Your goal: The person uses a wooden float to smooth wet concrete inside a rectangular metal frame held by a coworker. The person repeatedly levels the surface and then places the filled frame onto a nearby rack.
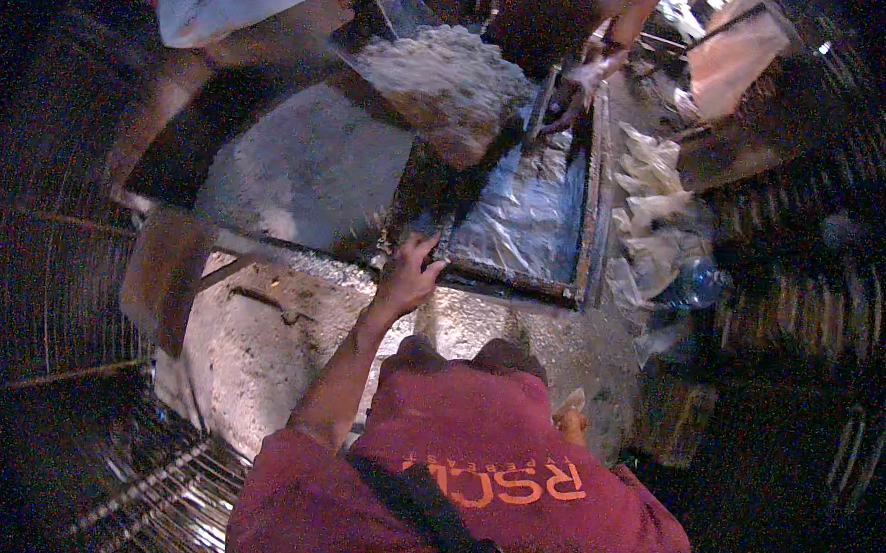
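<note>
Maroon shirt [461, 408]: wearer's own, nearest the cam, orange print on it, dark strap [416, 505] across; sits just behind both hands.
Left hand [410, 277]: fingers bent, thumb apart, at near-L corner of frame; can't tell if gripping or just resting there.
Right hand [572, 423]: R of & behind L hand, mostly hidden by shirt; smth pale by the fingers, grip can't be told.
Frame [596, 194]: dark, rectangular, runs from L hand's fingertips off to R & away.
Plastic sheet [521, 216]: shiny, bluish, wrinkled, lining frame, just R of & beyond L hand.
Heap [453, 77]: pale, lumpy, blurred; well beyond L hand, near end toward frame's far-L part.
Co-worker's hand [578, 83]: well beyond & R of L hand, at frame's far end, fingers spread.
Grey surface [308, 169]: broad, flat, L of & beyond L hand.
Bent rod [266, 302]: dark, on pale ground [248, 356], L of L hand.
Bags [653, 182]: crumpled, yellowish, well R of L hand, past frame; blue container [700, 285] beside 'em.
Slats [171, 503]: well L & behind L hand.
</note>
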Motion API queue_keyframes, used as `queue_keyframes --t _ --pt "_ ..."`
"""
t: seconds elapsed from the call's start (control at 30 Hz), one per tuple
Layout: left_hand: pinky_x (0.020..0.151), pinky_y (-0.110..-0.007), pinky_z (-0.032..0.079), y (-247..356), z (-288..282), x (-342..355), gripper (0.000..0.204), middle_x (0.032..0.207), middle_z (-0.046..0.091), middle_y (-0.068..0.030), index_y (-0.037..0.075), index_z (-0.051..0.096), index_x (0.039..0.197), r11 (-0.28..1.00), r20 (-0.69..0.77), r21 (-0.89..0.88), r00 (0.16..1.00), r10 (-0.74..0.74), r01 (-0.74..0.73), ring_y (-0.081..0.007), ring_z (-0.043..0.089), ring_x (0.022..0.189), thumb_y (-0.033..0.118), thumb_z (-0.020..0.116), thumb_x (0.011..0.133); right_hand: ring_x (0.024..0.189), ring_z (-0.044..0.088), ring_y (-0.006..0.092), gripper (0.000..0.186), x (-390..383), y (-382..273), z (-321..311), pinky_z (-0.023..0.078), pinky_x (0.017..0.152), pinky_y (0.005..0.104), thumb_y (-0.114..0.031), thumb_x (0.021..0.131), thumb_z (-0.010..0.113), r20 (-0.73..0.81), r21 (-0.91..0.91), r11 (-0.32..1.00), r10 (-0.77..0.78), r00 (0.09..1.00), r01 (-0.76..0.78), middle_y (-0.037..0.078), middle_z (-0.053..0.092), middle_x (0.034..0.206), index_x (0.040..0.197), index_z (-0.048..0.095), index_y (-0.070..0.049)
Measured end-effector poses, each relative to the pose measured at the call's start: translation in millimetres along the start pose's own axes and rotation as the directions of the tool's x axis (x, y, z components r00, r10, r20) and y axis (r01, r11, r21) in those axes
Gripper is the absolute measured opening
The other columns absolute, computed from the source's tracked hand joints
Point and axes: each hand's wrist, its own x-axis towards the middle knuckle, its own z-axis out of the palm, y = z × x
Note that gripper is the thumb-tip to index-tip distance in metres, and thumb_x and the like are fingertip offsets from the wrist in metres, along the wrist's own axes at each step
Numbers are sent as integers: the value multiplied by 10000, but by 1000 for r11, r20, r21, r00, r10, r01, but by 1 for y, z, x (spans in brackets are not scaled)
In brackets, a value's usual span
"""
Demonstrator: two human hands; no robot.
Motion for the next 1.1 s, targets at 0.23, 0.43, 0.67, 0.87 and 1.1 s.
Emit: queue_keyframes --t 0.23,0.43,0.67,0.87,1.1 --pt "967 -497 474 -33 19 3 490 1243 577 -267 104 579 1330 996 -62 26 994 87 -85 -439 563 1151 246 691 874 871 673 339 510 -63 -107 -5 538 709 447 -411 927 625 -636 -200 941 -336 694 272 177 679 1056 1233 580 -6" --pt "976 -507 470 -67 33 5 473 1236 592 -263 134 565 1351 970 -54 102 972 229 -223 -455 549 1169 290 651 913 1016 648 302 435 -223 -305 -3 499 902 399 -303 977 550 -320 -335 577 -813 487 745 166 667 1154 1294 559 -4" --pt "937 -469 492 -26 -8 19 383 1159 641 -224 50 616 1240 990 13 -132 999 51 -49 -412 606 1087 219 653 898 905 659 269 254 -340 -359 86 525 831 407 -163 969 575 569 -141 329 -745 348 934 114 692 986 1187 589 -34" --pt "853 -441 522 -36 -1 19 257 1048 697 -184 27 686 1040 979 -2 -190 997 -72 71 -370 664 987 191 706 844 1026 667 385 308 -324 -387 125 527 838 422 -194 945 593 482 -514 124 -777 405 849 242 682 1086 1205 588 -28" --pt "780 -452 530 -13 -7 15 234 958 701 -199 37 696 950 975 58 -199 994 -91 101 -389 677 895 248 715 849 865 653 389 282 -280 -397 170 518 750 457 -247 907 618 455 -330 177 -831 320 927 220 671 915 1093 598 -36"
